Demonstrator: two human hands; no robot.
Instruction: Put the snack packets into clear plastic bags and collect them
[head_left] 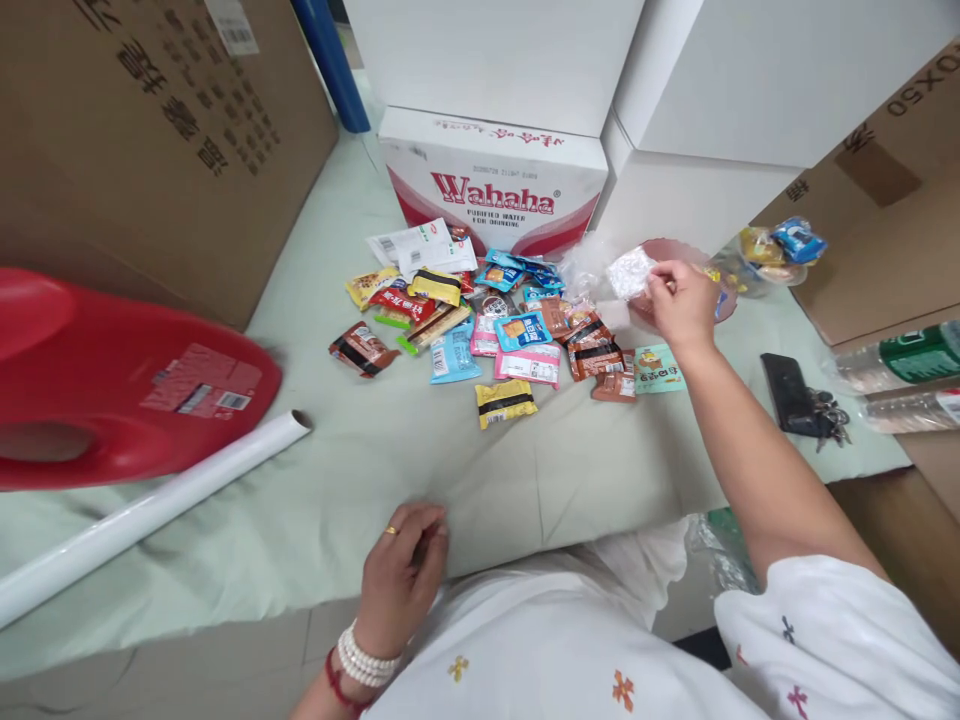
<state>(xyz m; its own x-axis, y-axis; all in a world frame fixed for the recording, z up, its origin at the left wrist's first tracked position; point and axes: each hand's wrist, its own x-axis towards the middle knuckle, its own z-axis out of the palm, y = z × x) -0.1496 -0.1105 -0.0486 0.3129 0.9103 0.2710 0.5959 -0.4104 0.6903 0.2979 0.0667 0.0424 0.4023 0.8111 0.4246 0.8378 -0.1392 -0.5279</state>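
Head view: my right hand (679, 300) is stretched out in front of the Wahaha carton (491, 185), off its right corner. My thumb and fingers are pinched on a small silvery packet (631, 272), so the grip is closed on it. The packet hangs just above the rim of a pink bowl (679, 245), which stands close to the carton's right corner, with crumpled clear plastic (589, 265) beside it.

My left hand (405, 575) lies far in front of the carton, at the near edge of the pale green cloth (360, 440). Its fingers are bent loosely against the cloth and hold nothing. There is a ring on one finger and a bead bracelet at the wrist.

A heap of snack packets (487, 320) is spread directly in front of the carton, touching and overlapping one another. One yellow packet (506, 400) lies a little apart on the near side of the heap.

Left of the carton and nearer to me lies a red jug (112, 380) on its side, with a white roll (150, 510) just in front of it. Well to the right of the carton lie a black phone (787, 392) and keys (829, 415), touching each other, with plastic bottles (900, 365) further right.
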